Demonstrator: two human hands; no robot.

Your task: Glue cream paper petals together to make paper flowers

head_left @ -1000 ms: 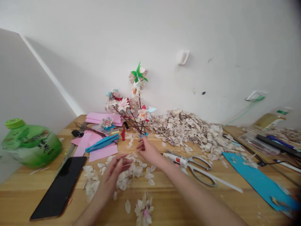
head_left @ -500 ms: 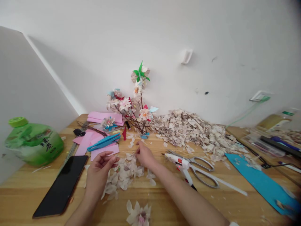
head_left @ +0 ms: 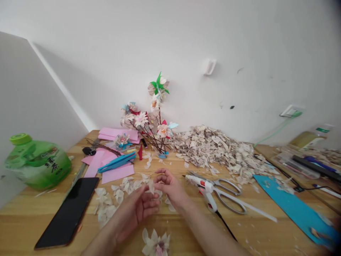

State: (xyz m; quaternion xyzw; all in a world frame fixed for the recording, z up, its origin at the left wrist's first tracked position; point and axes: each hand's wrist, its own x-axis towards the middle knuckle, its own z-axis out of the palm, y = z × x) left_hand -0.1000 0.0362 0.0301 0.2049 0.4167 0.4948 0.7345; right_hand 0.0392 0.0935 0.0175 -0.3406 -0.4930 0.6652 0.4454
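In front of me my left hand (head_left: 135,210) and my right hand (head_left: 172,189) meet over the table, fingertips almost touching. Between them stands a pale dried petal (head_left: 151,186), pinched by the right thumb and fingers. The left thumb and forefinger close on its other side, the remaining left fingers loosely curled below. Loose petals (head_left: 105,207) lie spread beneath and behind both hands. Nearest me, below the hands, rests a petal flower (head_left: 157,243) with a pinkish centre.
A white glue gun (head_left: 205,190) and scissors (head_left: 231,197) lie right of my right arm. Behind are handmade flowers (head_left: 162,129) on stems and a heap of dried petals (head_left: 213,145). Blue tweezers (head_left: 117,162), a phone (head_left: 68,213) and a green bottle (head_left: 37,161) are left; blue sheet (head_left: 295,208) right.
My left hand has moved right and nearer to me, turning its palm toward the right hand. The right hand has lifted a petal from the loose ones, and the hands have come together.
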